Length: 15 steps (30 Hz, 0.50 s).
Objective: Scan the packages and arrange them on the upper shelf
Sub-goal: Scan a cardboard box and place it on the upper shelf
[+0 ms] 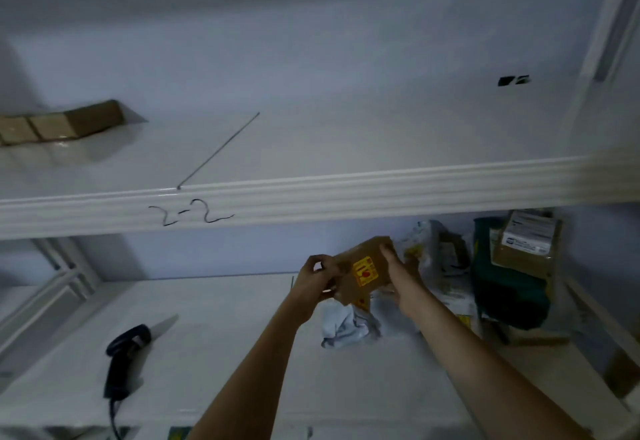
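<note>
I hold a small brown cardboard package [360, 268] with a yellow and red sticker above the lower shelf, just under the front rail of the upper shelf [311, 194]. My left hand [320, 280] grips its left end with curled fingers. My right hand [398, 277] holds its right side, thumb over the top face. A black handheld scanner [123, 360] with a cable lies on the lower shelf at the left. Two taped brown boxes [59, 123] stand on the upper shelf at far left.
A crumpled grey bag [343, 327] lies under the held package. A pile of plastic mailers [436, 259], a dark green bag [505, 287] and a labelled cardboard box [526, 242] crowd the lower shelf's right. The rail reads "2-2". A shelf post [609, 34] rises at right.
</note>
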Available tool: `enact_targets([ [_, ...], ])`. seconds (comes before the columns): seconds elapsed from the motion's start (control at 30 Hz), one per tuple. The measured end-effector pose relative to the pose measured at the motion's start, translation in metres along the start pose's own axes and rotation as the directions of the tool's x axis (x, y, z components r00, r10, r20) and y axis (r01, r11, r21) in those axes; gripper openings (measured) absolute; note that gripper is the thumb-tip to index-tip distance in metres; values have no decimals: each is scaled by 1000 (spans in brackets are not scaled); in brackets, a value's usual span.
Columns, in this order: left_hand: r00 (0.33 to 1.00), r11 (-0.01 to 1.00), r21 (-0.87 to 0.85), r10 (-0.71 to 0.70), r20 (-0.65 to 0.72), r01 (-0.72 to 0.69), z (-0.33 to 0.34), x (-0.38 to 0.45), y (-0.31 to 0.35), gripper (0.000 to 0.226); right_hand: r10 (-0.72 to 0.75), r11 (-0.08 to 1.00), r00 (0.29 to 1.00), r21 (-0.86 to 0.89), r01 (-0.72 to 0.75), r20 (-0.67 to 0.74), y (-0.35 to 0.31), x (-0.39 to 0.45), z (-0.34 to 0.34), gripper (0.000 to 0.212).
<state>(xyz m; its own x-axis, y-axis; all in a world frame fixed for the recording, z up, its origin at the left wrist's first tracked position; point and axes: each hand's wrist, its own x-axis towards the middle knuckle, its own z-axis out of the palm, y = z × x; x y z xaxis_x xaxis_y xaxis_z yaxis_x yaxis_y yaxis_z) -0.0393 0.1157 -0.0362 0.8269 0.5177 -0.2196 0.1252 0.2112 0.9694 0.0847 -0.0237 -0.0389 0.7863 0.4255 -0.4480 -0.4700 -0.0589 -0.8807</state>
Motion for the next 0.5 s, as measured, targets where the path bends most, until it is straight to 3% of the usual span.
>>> enact_targets([
  [0.13,986,992,65,117,-117,-110,-54,-30,2,43,144,982,944,75,-174,295,9,-34,48,57],
  [0.3,964,929,292,256,-66,-227,-121,-84,7,40,239,967,922,14,-255,304,29,-73,135,64],
  [0.37,969,935,262,248,-8,-237,-146,-109,11,46,242,964,916,26,-264,321,43,-90,168,60],
  [0.5,991,990,62,127,-29,-125,-196,-151,7,27,148,980,917,72,-187,370,79,-117,222,55],
])
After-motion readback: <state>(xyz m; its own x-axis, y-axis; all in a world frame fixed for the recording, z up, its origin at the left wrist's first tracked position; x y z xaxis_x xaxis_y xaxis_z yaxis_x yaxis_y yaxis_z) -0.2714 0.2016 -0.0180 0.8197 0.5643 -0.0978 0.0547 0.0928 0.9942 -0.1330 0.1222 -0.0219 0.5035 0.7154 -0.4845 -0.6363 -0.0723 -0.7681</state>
